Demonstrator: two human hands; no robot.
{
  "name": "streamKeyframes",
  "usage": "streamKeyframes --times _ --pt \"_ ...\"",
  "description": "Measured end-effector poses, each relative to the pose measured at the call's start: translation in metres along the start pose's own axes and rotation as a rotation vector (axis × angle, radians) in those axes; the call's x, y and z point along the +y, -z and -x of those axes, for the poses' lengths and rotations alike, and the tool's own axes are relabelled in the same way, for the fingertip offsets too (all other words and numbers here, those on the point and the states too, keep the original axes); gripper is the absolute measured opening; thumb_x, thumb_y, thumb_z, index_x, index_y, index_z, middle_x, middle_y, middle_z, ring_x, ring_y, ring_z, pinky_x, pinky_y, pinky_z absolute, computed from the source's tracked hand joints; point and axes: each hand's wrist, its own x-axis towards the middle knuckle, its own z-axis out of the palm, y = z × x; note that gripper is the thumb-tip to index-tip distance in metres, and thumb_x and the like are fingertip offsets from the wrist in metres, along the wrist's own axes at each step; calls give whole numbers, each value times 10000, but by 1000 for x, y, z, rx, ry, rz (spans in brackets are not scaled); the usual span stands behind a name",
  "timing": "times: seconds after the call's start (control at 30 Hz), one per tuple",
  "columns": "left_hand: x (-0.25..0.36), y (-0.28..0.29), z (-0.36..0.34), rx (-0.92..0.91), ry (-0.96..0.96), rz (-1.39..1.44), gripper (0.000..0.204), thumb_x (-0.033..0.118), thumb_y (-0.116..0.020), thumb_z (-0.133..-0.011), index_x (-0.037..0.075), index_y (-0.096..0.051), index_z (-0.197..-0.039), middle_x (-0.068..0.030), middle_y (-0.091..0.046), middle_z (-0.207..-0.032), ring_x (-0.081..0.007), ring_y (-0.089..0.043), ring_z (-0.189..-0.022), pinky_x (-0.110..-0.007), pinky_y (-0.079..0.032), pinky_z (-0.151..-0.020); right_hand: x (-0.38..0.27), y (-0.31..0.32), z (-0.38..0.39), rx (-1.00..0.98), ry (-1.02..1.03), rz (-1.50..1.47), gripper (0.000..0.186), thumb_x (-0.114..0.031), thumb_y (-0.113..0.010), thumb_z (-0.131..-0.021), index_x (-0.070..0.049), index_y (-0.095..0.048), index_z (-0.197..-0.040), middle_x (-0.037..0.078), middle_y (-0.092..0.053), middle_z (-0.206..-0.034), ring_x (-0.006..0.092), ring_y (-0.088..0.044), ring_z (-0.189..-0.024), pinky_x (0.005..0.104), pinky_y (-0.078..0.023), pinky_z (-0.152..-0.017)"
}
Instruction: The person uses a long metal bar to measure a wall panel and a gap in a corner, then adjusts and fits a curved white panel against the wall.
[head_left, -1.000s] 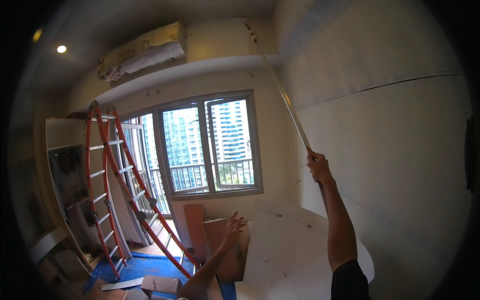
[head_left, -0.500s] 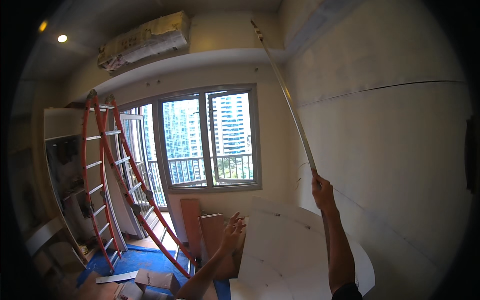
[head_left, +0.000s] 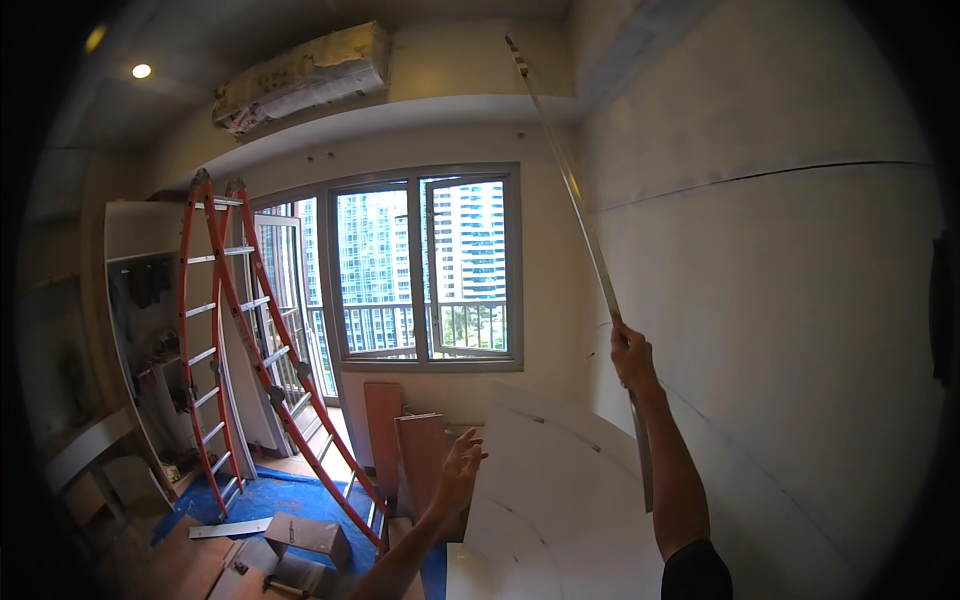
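Observation:
My right hand (head_left: 631, 358), raised in front of the right wall, is closed around a long, thin metal bar (head_left: 592, 245). The bar slants up and to the left, its dark, notched far tip (head_left: 514, 50) seen against the upper wall near the ceiling. Its lower end reaches down past my wrist, in front of a large white board (head_left: 540, 500) with dark marks. My left hand (head_left: 462, 470) is held up at the board's left edge, fingers apart and holding nothing. Whether it touches the board I cannot tell.
A red folding ladder (head_left: 262, 365) stands at left on a blue sheet (head_left: 285, 492). Brown panels (head_left: 383, 425) lean below the window (head_left: 425, 270). A cardboard box (head_left: 308, 537) and boards lie at lower left. A wrapped air conditioner (head_left: 300, 80) hangs high on the wall.
My right hand and the bar's lower part have shifted slightly left and up. My left hand stays raised, its fingers turned a little. The whole view has swung slightly left.

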Motion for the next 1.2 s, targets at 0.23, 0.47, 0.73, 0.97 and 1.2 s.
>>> streamKeyframes --times 0.23,0.47,0.73,0.97,1.2 --pt "5 -8 31 18 25 3 492 299 -493 -1040 30 -414 -1444 -176 -574 -1300 -252 -638 -1105 -338 -513 -912 59 -28 215 -28 -25 -117 412 -194 -501 -999 -123 -526 -1404 247 -629 -1227 307 -622 -1163 370 -486 -986" --pt "38 -13 41 31 -55 -19 498 320 -496 -1038 38 -420 -1442 -175 -576 -1280 -254 -632 -1103 -351 -507 -922 39 -9 80 33 82 -111 409 -258 -478 -1009 -75 -555 -1367 165 -656 -976 256 -589 -819 348 -483 -707" --pt "30 -7 45 76 -35 101 502 335 -484 -1039 40 -417 -1441 -173 -564 -1292 -254 -627 -1115 -342 -498 -920 -9 16 -50 110 142 -32 404 -320 -492 -1002 -208 -563 -1384 105 -621 -683 156 -513 -428 344 -447 -385" --pt "-3 59 107 151 131 -88 509 362 -460 -1040 51 -418 -1441 -134 -564 -1286 -220 -639 -1068 -336 -493 -893 43 -7 119 -10 149 -72 413 -216 -461 -1013 -92 -515 -1404 208 -588 -1318 318 -529 -1278 370 -412 -1091" --pt "-116 117 196 411 343 -463 492 299 -527 -977 -31 -498 -1340 -224 -602 -1215 -322 -624 -1092 -376 -484 -932 -78 13 37 -78 -27 -49 421 -243 -472 -1011 -112 -520 -1408 167 -706 -852 214 -641 -585 371 -536 -559"
